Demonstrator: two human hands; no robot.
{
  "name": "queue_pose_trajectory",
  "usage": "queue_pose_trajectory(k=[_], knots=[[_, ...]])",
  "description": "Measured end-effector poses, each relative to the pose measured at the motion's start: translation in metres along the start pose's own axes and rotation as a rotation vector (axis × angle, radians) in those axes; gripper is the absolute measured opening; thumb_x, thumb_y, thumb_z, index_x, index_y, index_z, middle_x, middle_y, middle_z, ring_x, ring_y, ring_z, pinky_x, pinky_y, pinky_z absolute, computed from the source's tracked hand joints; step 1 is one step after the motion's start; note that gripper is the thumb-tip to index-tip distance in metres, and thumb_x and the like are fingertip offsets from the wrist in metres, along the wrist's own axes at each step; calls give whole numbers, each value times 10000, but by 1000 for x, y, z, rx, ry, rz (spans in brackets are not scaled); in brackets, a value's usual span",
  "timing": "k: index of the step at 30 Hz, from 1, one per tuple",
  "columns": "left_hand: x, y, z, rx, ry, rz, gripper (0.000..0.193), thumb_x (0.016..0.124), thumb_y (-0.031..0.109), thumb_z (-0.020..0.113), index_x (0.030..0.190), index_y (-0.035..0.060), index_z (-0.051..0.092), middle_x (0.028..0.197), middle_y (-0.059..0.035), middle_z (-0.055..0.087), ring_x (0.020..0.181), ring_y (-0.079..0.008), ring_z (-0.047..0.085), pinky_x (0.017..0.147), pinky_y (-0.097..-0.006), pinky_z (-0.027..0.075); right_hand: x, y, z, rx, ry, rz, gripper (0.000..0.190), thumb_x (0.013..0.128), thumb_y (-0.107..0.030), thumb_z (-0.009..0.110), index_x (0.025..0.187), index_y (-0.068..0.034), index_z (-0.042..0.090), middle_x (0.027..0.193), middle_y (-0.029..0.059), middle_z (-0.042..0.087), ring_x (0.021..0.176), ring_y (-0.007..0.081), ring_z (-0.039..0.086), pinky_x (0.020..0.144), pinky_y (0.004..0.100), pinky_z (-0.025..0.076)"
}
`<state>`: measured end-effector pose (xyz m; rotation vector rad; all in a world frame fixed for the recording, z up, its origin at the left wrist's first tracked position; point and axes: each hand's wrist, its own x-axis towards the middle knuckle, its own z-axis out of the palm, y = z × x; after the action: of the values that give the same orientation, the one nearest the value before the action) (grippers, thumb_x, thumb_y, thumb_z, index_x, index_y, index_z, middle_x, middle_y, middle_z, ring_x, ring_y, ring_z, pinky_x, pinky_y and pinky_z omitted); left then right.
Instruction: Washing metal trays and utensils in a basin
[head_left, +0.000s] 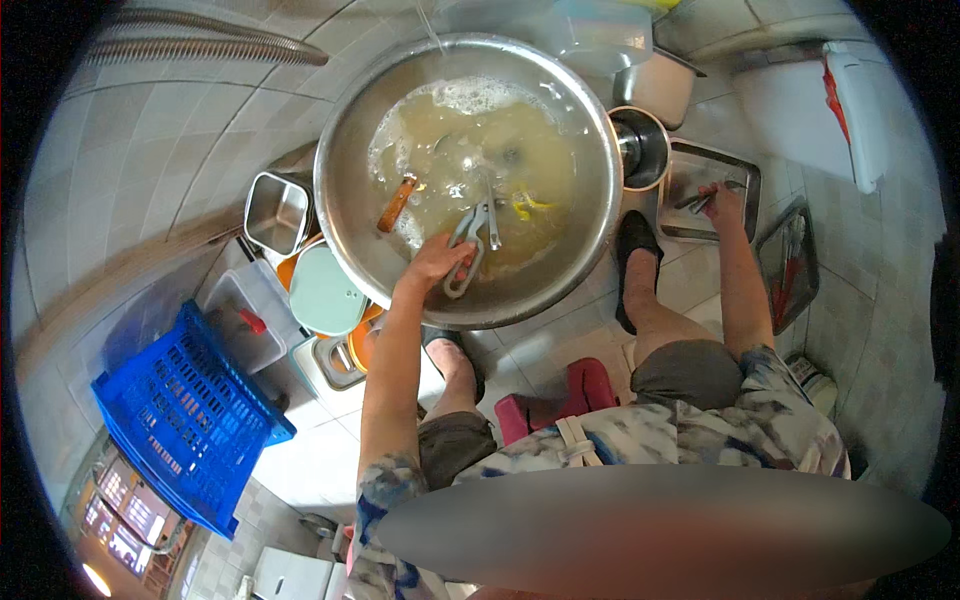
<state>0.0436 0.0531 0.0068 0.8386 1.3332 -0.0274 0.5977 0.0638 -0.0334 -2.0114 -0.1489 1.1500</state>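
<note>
A large round metal basin (351, 217) holds cloudy, foamy water. Over its near part, my left hand (441, 262) grips the handles of metal kitchen scissors (471, 238). Beside these a slim metal utensil (493, 217) stands partly in the water. A wooden-handled tool (397, 204) lies to their left, and something yellow (529, 204) floats to their right. My right hand (721, 204) is over a rectangular metal tray (705, 169) right of the basin, its fingers closed on metal utensils (699, 201), whose exact kind I cannot tell.
A metal pot (657, 180) touches the basin's right side. Left are a square metal container (276, 214), a pale green lid (327, 289), a clear plastic box (255, 352) and a blue plastic crate (187, 412). A second tray (804, 281) with utensils lies far right.
</note>
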Motion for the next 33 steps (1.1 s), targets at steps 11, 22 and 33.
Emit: queue_pose_trajectory(k=[11, 22, 33], knots=[[34, -42, 16, -140, 95, 94, 237, 788, 183, 639, 909, -2, 554, 768, -74, 583, 617, -147, 551, 525, -305, 461, 17, -1, -24, -30, -40, -172, 219, 908, -210, 407, 863, -23, 510, 836, 147, 631, 616, 175, 547, 573, 310, 488], [11, -5, 19, 276, 342, -12, 444, 733, 297, 670, 1049, 6, 559, 956, -175, 617, 895, -297, 595, 788, -374, 464, -90, -78, 109, -687, -75, -971, 366, 910, -333, 446, 887, -25, 643, 811, 204, 605, 753, 311, 576, 679, 398, 442], [20, -30, 19, 526, 430, 272, 645, 711, 330, 616, 1238, 43, 381, 1072, -229, 568, 980, -390, 546, 858, -415, 442, -23, -9, 152, -831, -207, -937, 317, 863, -283, 568, 779, 23, 584, 628, 69, 567, 538, 127, 573, 465, 265, 481]])
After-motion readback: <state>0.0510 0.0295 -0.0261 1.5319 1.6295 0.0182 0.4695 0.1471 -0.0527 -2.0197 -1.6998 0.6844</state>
